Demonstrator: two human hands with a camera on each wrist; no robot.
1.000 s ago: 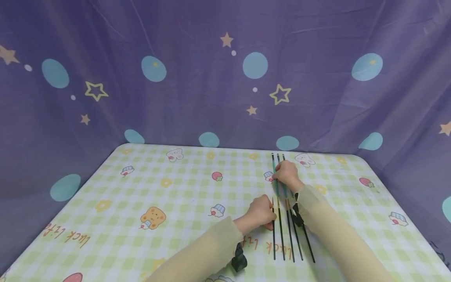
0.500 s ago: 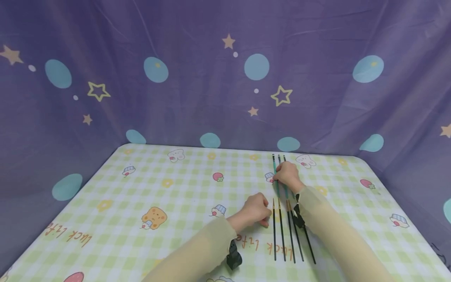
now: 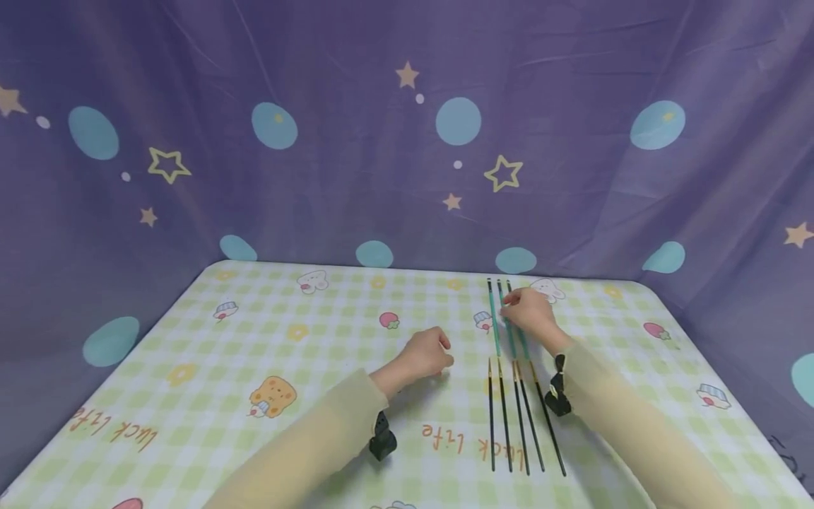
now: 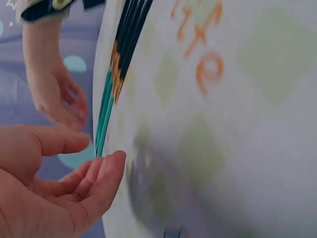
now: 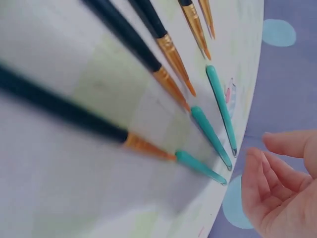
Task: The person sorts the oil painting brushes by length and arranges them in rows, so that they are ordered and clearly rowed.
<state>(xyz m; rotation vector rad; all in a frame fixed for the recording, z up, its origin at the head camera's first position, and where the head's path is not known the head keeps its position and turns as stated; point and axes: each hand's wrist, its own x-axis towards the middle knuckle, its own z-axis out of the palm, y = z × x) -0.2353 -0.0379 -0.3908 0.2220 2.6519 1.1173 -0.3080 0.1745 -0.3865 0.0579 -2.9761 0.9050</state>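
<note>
Several black-handled paintbrushes [image 3: 492, 431] with golden ferrules lie side by side on the tablecloth, bristles pointing to the far edge. Beyond them, three slim teal sticks [image 3: 494, 322] with dark far ends lie in a row, their near ends close to the bristles. My right hand [image 3: 531, 311] hovers over the right-hand teal sticks, hiding parts of them; in the right wrist view its thumb and forefinger are apart with nothing between. My left hand [image 3: 420, 353] is left of the brushes, holding nothing, fingers loosely bent and thumb apart in the left wrist view.
The table [image 3: 343, 424] wears a green-and-white checked cloth with printed cartoons and lettering. A purple curtain [image 3: 356, 177] with stars and blue ovals hangs behind it and at both sides. Black camera mounts [image 3: 383, 438] sit under both wrists.
My left hand has drawn away leftward from the leftmost paintbrush. My right hand has shifted a little to the right, leaving the left teal stick uncovered.
</note>
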